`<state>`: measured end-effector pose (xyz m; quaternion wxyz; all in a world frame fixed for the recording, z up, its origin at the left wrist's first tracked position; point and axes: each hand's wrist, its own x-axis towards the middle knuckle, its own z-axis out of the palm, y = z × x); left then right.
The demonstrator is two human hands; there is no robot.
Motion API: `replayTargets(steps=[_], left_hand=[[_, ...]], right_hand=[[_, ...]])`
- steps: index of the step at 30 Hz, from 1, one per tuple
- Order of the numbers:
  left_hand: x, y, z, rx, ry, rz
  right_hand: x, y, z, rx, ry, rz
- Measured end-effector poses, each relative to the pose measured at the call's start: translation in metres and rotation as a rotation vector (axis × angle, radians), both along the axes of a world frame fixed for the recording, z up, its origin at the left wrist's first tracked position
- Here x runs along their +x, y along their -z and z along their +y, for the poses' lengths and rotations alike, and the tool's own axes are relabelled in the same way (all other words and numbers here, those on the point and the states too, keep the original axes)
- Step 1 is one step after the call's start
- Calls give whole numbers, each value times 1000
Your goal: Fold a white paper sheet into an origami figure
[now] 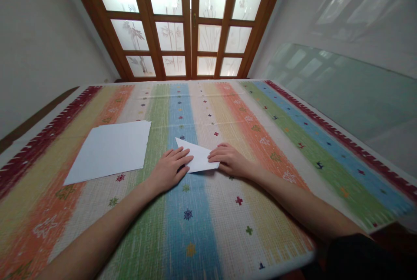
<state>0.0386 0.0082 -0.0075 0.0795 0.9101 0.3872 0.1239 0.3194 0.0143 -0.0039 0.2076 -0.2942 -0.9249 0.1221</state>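
Nearest us, at the lower right, a dark sleeve (355, 256) is covering part of the right arm, and a striped tablecloth (189, 232) is spreading out beneath both forearms. Farther in, we are seeing the left hand (169, 167) lying palm down, its fingers slightly spread and resting on the left part of a folded white paper (200, 158). The right hand (233, 160) is curling its fingers over the paper's right end; its thumb is hiding from us, so we are not able to tell whether it is pinching. The paper is sitting between the hands, mostly over the blue stripe, its pointed corner aiming away from us. Well to its left, some white sheets (110, 151) are lying flat. Beyond the table, wooden doors (191, 32) are letting light through patterned panes.
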Motion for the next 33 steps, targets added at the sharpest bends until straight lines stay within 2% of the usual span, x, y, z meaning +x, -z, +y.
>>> replayTargets(steps=[6,9,14,20,23,26,33], left_hand=[[-3,-1,1,-52,-3,38],[-4,-1,0,-54,12,52],[-5,1,-1,-40,10,33],[14,-10,1,85,-45,7],[27,-11,5,137,35,59],[35,-6,11,81,113,126],[31,-1,14,-35,95,206]], right_hand=[[-16,-7,4,-26,359,-125],[-25,-7,7,-18,452,-216],[-33,-6,11,-37,503,-327],[-36,-11,11,-42,515,-397],[-36,-12,11,-31,514,-407],[-37,-10,11,-10,518,-404],[-17,-6,1,57,605,-349]])
